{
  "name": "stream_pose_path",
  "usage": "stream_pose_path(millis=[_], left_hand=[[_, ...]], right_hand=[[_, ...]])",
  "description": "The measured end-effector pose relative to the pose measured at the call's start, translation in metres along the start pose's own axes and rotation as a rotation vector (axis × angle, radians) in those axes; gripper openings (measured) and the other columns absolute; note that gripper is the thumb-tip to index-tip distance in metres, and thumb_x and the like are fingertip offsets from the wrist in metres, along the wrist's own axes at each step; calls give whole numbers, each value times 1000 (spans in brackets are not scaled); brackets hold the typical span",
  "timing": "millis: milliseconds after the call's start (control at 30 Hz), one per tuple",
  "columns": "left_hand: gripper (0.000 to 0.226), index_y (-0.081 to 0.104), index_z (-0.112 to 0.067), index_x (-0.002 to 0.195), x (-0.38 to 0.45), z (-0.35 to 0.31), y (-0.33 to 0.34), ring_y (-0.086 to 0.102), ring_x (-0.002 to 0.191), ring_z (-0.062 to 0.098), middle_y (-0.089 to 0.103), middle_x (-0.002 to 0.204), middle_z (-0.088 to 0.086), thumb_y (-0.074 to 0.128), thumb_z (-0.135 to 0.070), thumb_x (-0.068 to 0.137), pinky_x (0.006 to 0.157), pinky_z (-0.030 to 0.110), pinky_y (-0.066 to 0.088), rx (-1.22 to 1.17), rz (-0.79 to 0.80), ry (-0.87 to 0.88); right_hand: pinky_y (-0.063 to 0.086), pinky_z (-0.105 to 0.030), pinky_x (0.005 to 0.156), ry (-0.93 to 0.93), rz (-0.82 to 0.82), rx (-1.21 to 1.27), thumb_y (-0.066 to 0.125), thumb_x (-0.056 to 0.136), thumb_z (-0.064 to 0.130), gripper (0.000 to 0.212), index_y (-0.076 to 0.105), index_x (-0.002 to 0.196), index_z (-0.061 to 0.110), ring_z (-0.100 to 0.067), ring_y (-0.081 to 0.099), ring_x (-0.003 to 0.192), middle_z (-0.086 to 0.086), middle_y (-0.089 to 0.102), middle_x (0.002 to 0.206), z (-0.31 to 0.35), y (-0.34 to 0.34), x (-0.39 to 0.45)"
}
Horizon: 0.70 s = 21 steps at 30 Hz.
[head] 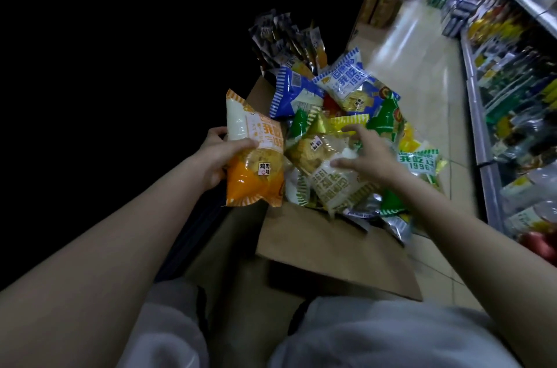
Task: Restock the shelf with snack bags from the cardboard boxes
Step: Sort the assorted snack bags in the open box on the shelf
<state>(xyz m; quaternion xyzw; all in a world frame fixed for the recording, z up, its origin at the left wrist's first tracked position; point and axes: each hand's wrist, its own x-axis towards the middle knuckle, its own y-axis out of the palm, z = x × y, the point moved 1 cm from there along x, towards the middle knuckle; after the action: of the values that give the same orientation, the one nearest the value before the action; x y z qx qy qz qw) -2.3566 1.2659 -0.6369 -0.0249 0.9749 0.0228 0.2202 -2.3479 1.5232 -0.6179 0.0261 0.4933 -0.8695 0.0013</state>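
Knees (376,334) frame the cardboard box (328,244), heaped with snack bags (340,96). Left hand (215,156) grips an orange bag (256,156); right hand (369,156), fingers spread, touches a green-striped bag (340,183). Restocking appears barely begun.

Snack bags (340,114) fill the cardboard box (331,247); shelf (512,90) stands right.

Cardboard box (331,247) heaped with snack bags (346,87); floor aisle (422,66) right open; shelf (512,81) beyond.
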Motion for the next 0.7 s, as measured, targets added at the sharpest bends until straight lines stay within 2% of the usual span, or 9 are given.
stream_pose_path(millis=[100,233,300,400,433,500,567,667,700], left_hand=[[86,25,-19,142,2,5,8,56,112,31,48,136,10,76,-12,74,83,45,52,69,33,-7],[82,28,-17,140,6,11,17,56,113,31,49,134,11,75,-9,75,81,43,51,76,39,-22],[80,28,-17,140,6,9,17,56,112,30,49,134,11,75,-10,76,77,41,50,55,27,-6],[80,27,-18,141,1,0,10,58,104,26,51,132,10,74,-12,77,68,36,50,9,16,38],[80,27,-19,141,-3,-6,3,58,99,24,51,131,10,74,-13,77,67,36,51,-18,5,51],[78,28,-19,141,-12,-20,-18,59,92,22,53,128,11,74,-14,77,71,39,53,-95,-6,80],[74,31,-16,140,-25,-37,-50,60,90,22,54,126,13,73,-14,78,70,40,55,-170,-32,113],[70,33,-13,139,-56,-48,-115,62,95,24,56,124,13,71,-17,80,70,40,56,-164,-107,165],[68,35,-13,137,-69,-46,-136,63,96,25,58,122,12,72,-20,80,72,41,56,-154,-120,182]], right_hand=[[46,-33,96,-43,187,-166,72,78,29,77,30,141,16,-25,48,121,-10,43,140,-1,35,-1],[47,-47,95,124,314,-347,79,70,39,118,-4,149,15,-35,49,121,-19,30,146,-7,71,2],[51,-43,87,170,280,-328,81,67,39,118,0,149,15,-32,55,112,-17,43,139,-6,67,4],[53,-34,72,178,141,5,81,68,28,103,14,145,15,-25,60,93,-11,53,126,5,45,7],[53,-33,74,164,96,163,82,67,28,102,16,144,16,-24,59,94,-9,51,128,13,36,8],[49,-41,91,128,47,404,85,55,42,112,20,144,20,-24,55,110,-6,46,136,35,21,11],[48,-44,95,95,54,507,84,43,53,120,26,142,18,-24,56,112,-4,52,131,64,19,11],[49,-32,72,-9,165,544,82,58,45,89,39,131,19,-17,61,94,0,60,116,119,41,8],[49,-32,71,-47,216,528,81,57,46,91,39,132,18,-17,61,93,1,60,115,139,51,7]])
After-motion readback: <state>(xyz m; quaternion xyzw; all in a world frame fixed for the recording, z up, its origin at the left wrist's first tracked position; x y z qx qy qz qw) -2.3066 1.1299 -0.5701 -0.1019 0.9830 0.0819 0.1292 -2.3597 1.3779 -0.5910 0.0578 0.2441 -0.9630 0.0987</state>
